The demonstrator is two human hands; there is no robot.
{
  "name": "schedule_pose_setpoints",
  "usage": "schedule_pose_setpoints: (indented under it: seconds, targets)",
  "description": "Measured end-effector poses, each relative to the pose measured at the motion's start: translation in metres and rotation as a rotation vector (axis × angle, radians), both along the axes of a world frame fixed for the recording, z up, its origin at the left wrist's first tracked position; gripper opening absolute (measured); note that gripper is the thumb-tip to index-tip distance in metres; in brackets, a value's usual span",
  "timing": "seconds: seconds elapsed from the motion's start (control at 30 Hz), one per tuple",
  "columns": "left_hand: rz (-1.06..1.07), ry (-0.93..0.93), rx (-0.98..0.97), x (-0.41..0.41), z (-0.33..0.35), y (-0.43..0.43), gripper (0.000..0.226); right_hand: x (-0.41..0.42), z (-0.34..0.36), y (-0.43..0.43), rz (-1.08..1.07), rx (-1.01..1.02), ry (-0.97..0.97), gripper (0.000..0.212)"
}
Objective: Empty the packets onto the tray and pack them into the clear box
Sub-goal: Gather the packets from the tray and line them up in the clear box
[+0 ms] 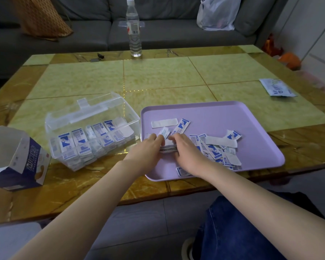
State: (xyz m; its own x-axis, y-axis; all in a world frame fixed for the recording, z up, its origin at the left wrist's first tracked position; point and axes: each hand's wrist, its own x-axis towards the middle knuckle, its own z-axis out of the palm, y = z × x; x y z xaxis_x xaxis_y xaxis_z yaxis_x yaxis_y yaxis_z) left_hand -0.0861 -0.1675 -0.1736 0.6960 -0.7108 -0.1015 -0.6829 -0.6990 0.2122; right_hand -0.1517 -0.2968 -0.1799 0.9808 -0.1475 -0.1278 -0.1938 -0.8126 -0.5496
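Observation:
A lilac tray (233,113) lies on the table with several small white-and-blue packets (217,150) scattered on its near right part. Over the tray's left side, my left hand (148,148) and my right hand (186,149) press from both sides on a small stack of packets (168,148). To the left stands the clear box (94,117), lid open, holding rows of stacked packets (86,142).
An opened blue-and-white carton (17,160) sits at the near left table edge. A flat white pouch (277,87) lies at the far right. A water bottle (133,28) stands at the far edge, with a sofa behind. My knee in blue jeans (233,231) is below the table.

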Motion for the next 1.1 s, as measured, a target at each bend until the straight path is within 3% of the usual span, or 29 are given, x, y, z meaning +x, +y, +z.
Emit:
schedule_pose_setpoints:
  seconds: [0.13,0.33,0.43,0.6,0.83,1.1]
  targets:
    - [-0.030,-0.099,0.098,-0.002,-0.005,-0.005,0.027,0.003,-0.004,0.005,0.023,0.064,-0.040,0.053]
    - [0.048,-0.039,-0.027,-0.004,0.000,-0.003,0.017,0.006,-0.004,-0.005,-0.071,-0.021,-0.116,0.024]
    - [0.062,-0.122,-0.015,-0.009,-0.001,0.001,0.017,0.005,-0.006,-0.008,-0.090,-0.027,-0.118,0.027]
    - [0.040,-0.185,0.152,-0.015,-0.010,0.001,0.026,0.000,-0.016,-0.003,0.064,-0.058,-0.070,0.053]
    - [0.025,-0.238,0.188,-0.018,-0.009,0.002,0.026,-0.001,-0.012,-0.005,0.031,-0.096,-0.167,0.032]
    - [0.026,-0.196,-0.027,-0.012,0.018,0.016,0.016,-0.011,0.015,0.005,0.035,-0.177,-0.258,0.021]
